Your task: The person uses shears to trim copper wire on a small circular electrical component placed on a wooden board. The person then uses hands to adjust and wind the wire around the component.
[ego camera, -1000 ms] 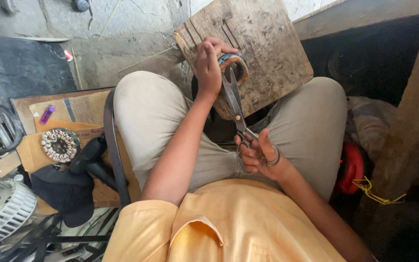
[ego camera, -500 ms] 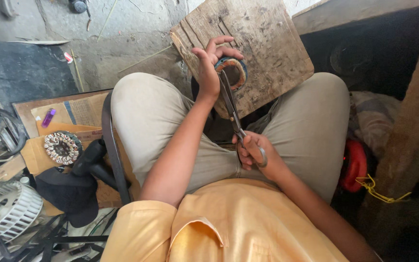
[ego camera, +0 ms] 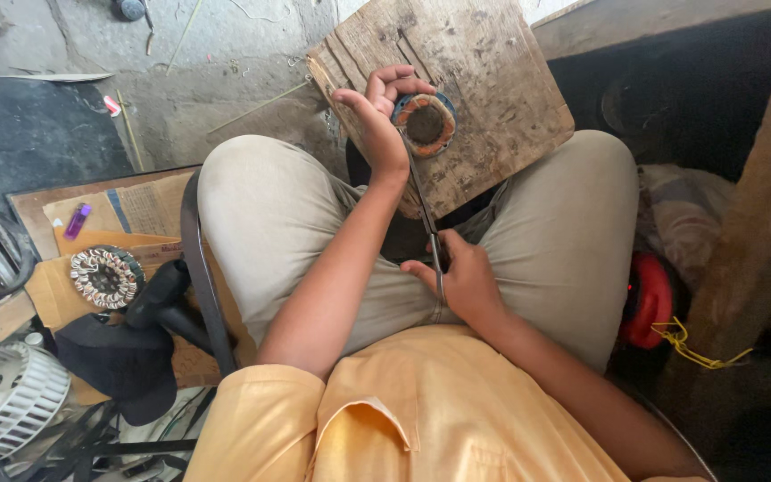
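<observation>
Near the top centre of the frame a round coil-wound stator (ego camera: 425, 124) (copper windings around a dark middle hole) rests against a worn wooden board (ego camera: 493, 80) propped on the person's knees, with the left hand (ego camera: 377, 120) curled around its left edge, fingers closed over the rim. A long thin metal tool (ego camera: 426, 214), possibly scissors or a blade, runs from the stator down to the right hand (ego camera: 461, 281), which is closed around its lower end at the lap. At the left edge of the frame, on cardboard on the floor, lie a second wound stator (ego camera: 105, 277), a small purple lighter (ego camera: 77, 220) and a white fan grille (ego camera: 6, 393), and a red object (ego camera: 649, 299) sits at right beside the thigh.
</observation>
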